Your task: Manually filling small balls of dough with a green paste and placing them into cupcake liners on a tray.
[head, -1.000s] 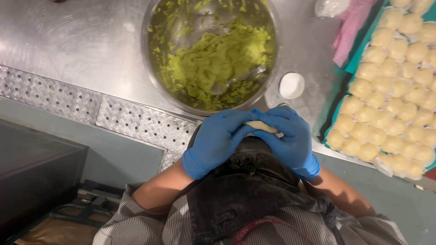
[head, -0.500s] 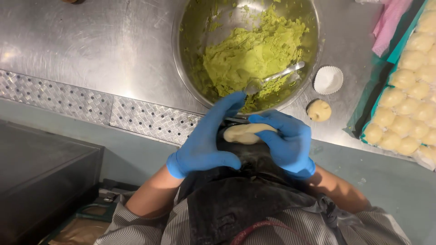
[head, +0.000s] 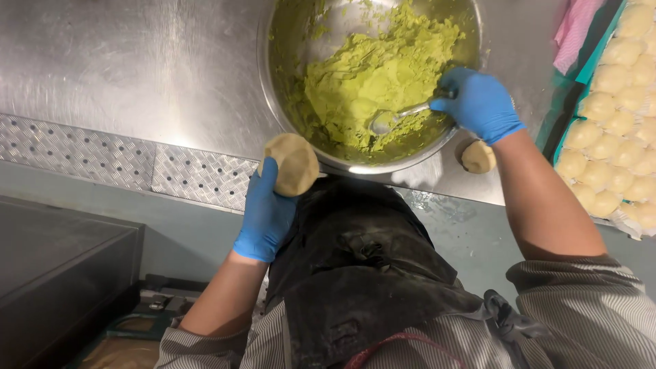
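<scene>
Both my hands wear blue gloves. My left hand (head: 266,212) holds a flattened round of pale dough (head: 292,162) just below the rim of a large steel bowl (head: 273,116). My right hand (head: 478,102) grips the handle of a metal spoon (head: 393,117), whose tip rests in the green paste (head: 372,78) that fills the bowl. A small dough ball (head: 477,156) lies on the steel counter (head: 123,61) under my right wrist.
A tray (head: 618,116) with several pale dough balls stands at the right edge, with a pink cloth (head: 572,31) above it. A ridged metal strip (head: 130,160) runs along the counter's front. A dark surface (head: 55,266) sits lower left. I wear a dark apron (head: 362,273).
My hands have parted: the right one left the dough and took the spoon in the bowl, while the left one keeps the flattened dough and moved left.
</scene>
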